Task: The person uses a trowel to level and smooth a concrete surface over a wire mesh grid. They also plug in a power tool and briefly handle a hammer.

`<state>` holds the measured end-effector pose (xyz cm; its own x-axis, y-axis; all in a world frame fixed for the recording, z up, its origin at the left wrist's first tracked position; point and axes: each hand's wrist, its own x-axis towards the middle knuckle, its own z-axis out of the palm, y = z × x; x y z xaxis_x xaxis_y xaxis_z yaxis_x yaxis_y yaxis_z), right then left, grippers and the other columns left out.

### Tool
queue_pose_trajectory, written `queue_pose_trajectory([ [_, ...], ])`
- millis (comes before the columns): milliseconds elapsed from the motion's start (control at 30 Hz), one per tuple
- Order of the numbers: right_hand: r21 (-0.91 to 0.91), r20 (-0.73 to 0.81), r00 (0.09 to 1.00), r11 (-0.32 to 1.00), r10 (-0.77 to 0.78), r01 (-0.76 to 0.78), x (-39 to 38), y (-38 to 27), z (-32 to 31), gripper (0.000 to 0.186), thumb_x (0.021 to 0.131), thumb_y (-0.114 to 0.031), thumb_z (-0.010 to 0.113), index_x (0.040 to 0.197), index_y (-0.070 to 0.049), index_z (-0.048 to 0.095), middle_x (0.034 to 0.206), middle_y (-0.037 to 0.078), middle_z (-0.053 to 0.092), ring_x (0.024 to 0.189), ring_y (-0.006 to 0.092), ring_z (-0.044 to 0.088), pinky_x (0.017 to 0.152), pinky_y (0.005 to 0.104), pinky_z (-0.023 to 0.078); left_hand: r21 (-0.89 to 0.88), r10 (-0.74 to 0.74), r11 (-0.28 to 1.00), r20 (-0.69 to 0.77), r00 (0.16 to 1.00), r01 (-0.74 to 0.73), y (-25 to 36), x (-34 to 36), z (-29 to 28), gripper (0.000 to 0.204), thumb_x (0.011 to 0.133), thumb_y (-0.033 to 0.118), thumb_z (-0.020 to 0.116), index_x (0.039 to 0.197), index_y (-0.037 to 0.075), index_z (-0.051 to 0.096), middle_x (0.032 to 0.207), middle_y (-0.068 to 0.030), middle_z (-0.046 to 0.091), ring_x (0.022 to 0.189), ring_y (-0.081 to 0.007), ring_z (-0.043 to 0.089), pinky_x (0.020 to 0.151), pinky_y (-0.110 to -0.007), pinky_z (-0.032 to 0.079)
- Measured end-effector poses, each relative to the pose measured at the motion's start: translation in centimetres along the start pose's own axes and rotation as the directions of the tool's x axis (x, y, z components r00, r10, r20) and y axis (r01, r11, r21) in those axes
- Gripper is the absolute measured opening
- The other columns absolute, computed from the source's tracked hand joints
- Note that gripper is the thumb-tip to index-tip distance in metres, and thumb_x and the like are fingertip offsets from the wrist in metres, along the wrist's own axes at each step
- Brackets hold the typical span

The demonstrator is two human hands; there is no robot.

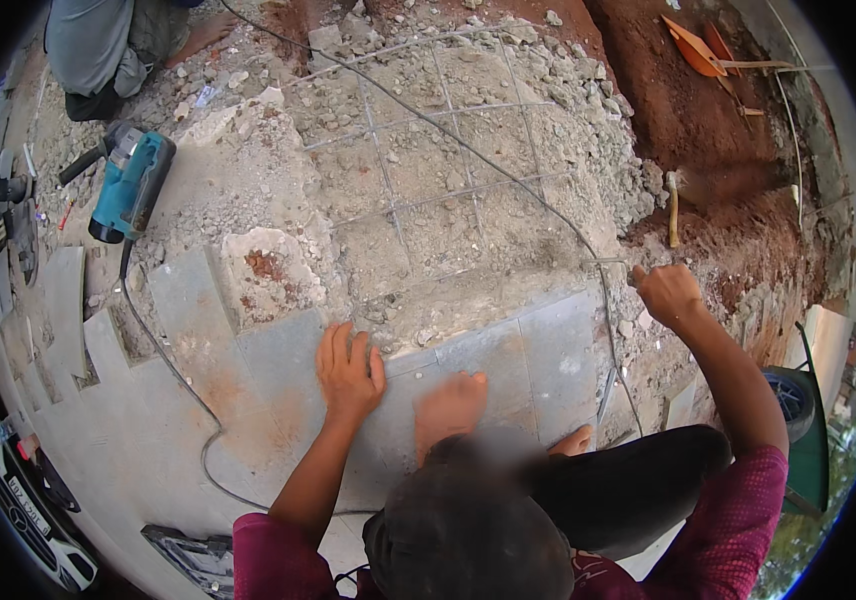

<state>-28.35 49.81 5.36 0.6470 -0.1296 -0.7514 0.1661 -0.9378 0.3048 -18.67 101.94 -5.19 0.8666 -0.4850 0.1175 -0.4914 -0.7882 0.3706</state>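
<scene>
One grid [456,148] of steel rods is seen over the rubble, with three rods running lengthwise and at least three laid across. Two bare hands are counted. The left hand [348,375] is placed below the grid, palm down on the grey tiles [468,350], with its fingers slightly spread and nothing held; that forearm is angled upward from the lower edge. The right hand [670,293] is curled around one thin metal tool [607,261], by which the grid's lower right corner is neared; its elbow is bent outward. Whether the cable [588,245] beside it is touched by the tool cannot be told. That cable is stretched slantwise over the grid. One teal power tool [133,185] is laid left of the grid. To the grid's right, one wooden handle [673,212] and at least two orange pieces [693,47] are seen by a trench [668,110] of red soil. One green wheelbarrow [810,440] is stood to the grid's lower right, its contents hidden. Two other people are partly shown left of the grid, one in grey trousers [93,50]
</scene>
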Motion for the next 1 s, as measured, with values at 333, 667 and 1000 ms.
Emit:
queue_pose_trajectory([
  [333, 0.092, -0.221, 0.947, 0.962, -0.232, 0.257, 2.1, -12.2, -6.7, 0.041, 0.098, -0.014, 0.057, 0.139, -0.011, 0.058, 0.083, 0.015, 0.074, 0.073, 0.0290, 0.076, 0.059, 0.0416, 0.059, 0.015, 0.006, 1.000, 0.043, 0.999, -0.007, -0.4, -1.5, -0.5, 0.026, 0.091, 0.016, 0.068, 0.114, 0.004, 0.068, 0.133, -0.0183, 0.060, 0.131, -0.0429, 0.053, 0.108, -0.054, 0.042],
  [667, 0.068, -0.018, 1.000, 0.997, -0.021, 0.022, -2.0, -2.5, -0.9, 0.035, 0.104, -0.031, 0.058, 0.134, -0.013, 0.060, 0.073, 0.015, 0.071, 0.065, 0.0330, 0.073, 0.056, 0.0465, 0.057, 0.014, -0.019, 1.000, 0.045, 0.999, 0.018, -0.1, -1.5, -0.1, 0.024, 0.090, 0.013, 0.067, 0.113, 0.005, 0.069, 0.134, -0.0183, 0.059, 0.133, -0.0432, 0.050, 0.109, -0.055, 0.039],
  [1000, 0.088, -0.107, 0.966, 0.965, -0.236, 0.245, 2.9, -9.7, -5.4, 0.037, 0.101, -0.016, 0.055, 0.137, -0.011, 0.058, 0.079, 0.011, 0.075, 0.071, 0.0284, 0.076, 0.059, 0.0416, 0.058, -0.024, -0.031, 0.999, 0.074, 0.997, 0.033, -0.5, -1.9, -0.4, 0.022, 0.090, 0.015, 0.067, 0.110, 0.006, 0.070, 0.134, -0.0182, 0.060, 0.133, -0.0427, 0.051, 0.109, -0.054, 0.039],
])
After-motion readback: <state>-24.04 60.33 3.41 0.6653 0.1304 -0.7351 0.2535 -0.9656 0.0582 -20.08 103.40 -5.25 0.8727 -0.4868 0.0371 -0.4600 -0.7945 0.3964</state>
